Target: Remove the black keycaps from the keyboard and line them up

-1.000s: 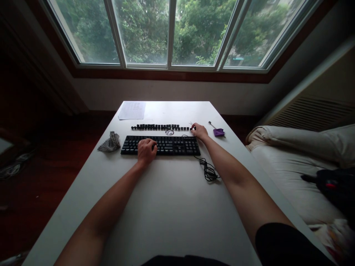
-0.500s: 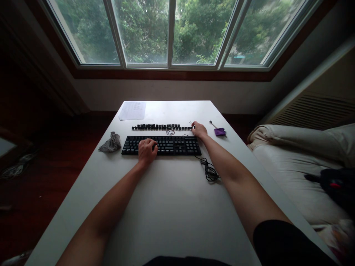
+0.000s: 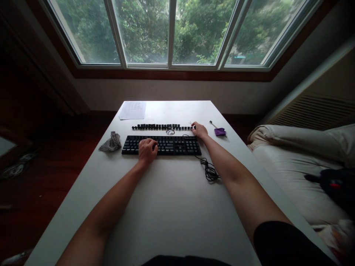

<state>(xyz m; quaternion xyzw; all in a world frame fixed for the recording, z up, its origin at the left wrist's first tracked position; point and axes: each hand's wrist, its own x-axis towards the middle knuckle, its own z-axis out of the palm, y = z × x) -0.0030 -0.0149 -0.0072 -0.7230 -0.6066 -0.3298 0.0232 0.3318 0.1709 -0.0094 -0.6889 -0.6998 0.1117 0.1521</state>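
Note:
A black keyboard (image 3: 166, 146) lies across the white table. My left hand (image 3: 148, 149) rests on its left half, fingers lying over the keys and the thumb apart. Behind the keyboard runs a row of loose black keycaps (image 3: 158, 127). My right hand (image 3: 200, 130) is at the right end of that row, with finger and thumb closed around a dark keycap, partly hidden by the fingers. Thin wire-like ends (image 3: 190, 122) show just beyond these fingertips; what they belong to cannot be made out. A small round ring-like object (image 3: 170, 132) lies between the row and the keyboard.
A crumpled grey cloth (image 3: 111, 142) lies left of the keyboard. On the right are a purple cloth item (image 3: 220, 132), a small brush (image 3: 212, 123) and a coiled black cable (image 3: 210, 171). Paper (image 3: 133, 110) lies at the far left corner. A pale sofa (image 3: 291, 166) stands beside the table.
My right hand has shifted very slightly at the end of the keycap row. My left hand stays in the same place on the keyboard.

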